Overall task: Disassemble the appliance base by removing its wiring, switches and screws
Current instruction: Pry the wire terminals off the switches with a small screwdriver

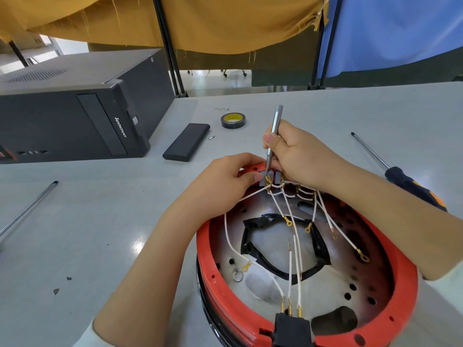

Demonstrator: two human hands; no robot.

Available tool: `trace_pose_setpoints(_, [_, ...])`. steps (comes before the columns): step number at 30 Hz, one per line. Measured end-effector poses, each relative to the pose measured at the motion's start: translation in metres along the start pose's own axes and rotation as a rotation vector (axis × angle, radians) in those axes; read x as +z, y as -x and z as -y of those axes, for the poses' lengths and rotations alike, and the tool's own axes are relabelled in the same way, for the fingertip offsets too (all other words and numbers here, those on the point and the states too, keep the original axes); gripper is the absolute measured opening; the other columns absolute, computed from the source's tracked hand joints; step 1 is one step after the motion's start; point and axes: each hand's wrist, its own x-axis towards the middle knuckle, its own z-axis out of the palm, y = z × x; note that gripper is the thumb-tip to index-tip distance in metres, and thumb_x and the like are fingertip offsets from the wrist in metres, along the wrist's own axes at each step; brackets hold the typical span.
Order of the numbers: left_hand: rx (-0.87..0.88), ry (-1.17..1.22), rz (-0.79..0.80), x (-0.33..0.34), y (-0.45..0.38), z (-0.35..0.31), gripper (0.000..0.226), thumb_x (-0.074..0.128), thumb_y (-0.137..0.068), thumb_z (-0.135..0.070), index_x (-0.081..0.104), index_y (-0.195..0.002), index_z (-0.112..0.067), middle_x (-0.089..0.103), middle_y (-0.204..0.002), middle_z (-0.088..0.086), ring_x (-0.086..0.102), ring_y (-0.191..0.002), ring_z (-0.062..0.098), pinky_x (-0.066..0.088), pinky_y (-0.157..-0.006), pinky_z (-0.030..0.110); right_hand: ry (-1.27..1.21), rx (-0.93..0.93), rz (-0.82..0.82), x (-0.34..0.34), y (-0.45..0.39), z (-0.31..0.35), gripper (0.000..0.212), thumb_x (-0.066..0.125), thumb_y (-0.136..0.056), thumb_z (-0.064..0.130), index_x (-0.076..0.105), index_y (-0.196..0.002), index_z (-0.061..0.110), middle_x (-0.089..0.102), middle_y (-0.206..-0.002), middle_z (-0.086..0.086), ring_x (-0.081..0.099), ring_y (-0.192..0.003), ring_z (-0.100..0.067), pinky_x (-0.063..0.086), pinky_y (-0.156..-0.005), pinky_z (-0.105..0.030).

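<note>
The round appliance base (213,249) has a red rim and a bare metal inside, and lies open side up on the table. White wires (290,269) with brass ring terminals fan out from grey switches (265,180) at the far rim down to a black plug block (290,326) at the near rim. My left hand (225,184) grips the far rim and pinches a switch. My right hand (298,154) holds a slim silver screwdriver (275,126) upright, its tip down at the switch terminals. A black gasket (250,231) rings the middle opening.
A black computer tower (75,113) lies at the left. A black case (186,141), a small bit (212,137) and a tape roll (232,120) sit beyond the base. A large black-and-orange screwdriver (390,169) lies at the right, a metal rod (27,209) at the left.
</note>
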Motion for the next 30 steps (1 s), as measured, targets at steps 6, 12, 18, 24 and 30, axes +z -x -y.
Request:
trace_pose_setpoints(6, [0.0, 0.002, -0.001, 0.0, 0.0, 0.0, 0.023, 0.054, -0.094, -0.027, 0.06, -0.115, -0.035, 0.064, -0.104, -0.015, 0.057, -0.094, 0.004, 0.038, -0.077, 0.007, -0.006, 0.084, 0.006, 0.001, -0.008, -0.001, 0.021, 0.033, -0.102, 0.032, 0.047, -0.094, 0.019, 0.051, -0.075, 0.007, 0.055, -0.071, -0.009, 0.041, -0.064, -0.027])
trace_pose_setpoints(12, [0.006, 0.005, -0.003, 0.0, -0.001, 0.001, 0.024, 0.053, -0.094, -0.025, 0.06, -0.115, -0.033, 0.065, -0.107, -0.015, 0.057, -0.098, 0.002, 0.038, -0.08, 0.007, -0.159, -0.005, -0.039, -0.002, 0.006, -0.003, 0.02, 0.035, -0.102, 0.027, 0.043, -0.084, 0.025, 0.043, -0.06, 0.013, 0.047, -0.037, 0.005, 0.032, -0.043, -0.008])
trace_pose_setpoints(18, [0.008, 0.006, -0.005, 0.001, 0.0, 0.001, 0.024, 0.053, -0.094, -0.025, 0.061, -0.115, -0.033, 0.065, -0.107, -0.015, 0.058, -0.099, 0.004, 0.041, -0.083, 0.013, -0.047, -0.002, -0.014, 0.0, 0.002, -0.002, 0.015, 0.034, -0.102, 0.029, 0.044, -0.094, 0.02, 0.042, -0.063, 0.016, 0.048, -0.045, 0.012, 0.029, -0.054, -0.016])
trace_pose_setpoints(24, [0.017, 0.007, -0.009, 0.001, 0.0, 0.001, 0.024, 0.054, -0.094, -0.025, 0.06, -0.115, -0.034, 0.065, -0.107, -0.015, 0.058, -0.099, 0.004, 0.041, -0.085, 0.013, 0.015, 0.085, 0.032, 0.001, -0.014, -0.001, 0.023, 0.034, -0.102, 0.033, 0.044, -0.083, 0.025, 0.047, -0.074, 0.012, 0.051, -0.069, -0.006, 0.037, -0.061, -0.023])
trace_pose_setpoints(30, [0.017, 0.014, -0.011, 0.001, -0.002, 0.002, 0.023, 0.055, -0.094, -0.026, 0.061, -0.114, -0.033, 0.066, -0.107, -0.015, 0.059, -0.098, 0.003, 0.043, -0.085, 0.017, -0.109, -0.078, -0.047, 0.001, 0.003, -0.006, 0.017, 0.036, -0.101, 0.027, 0.043, -0.086, 0.025, 0.046, -0.056, 0.013, 0.05, -0.045, 0.004, 0.034, -0.048, -0.011])
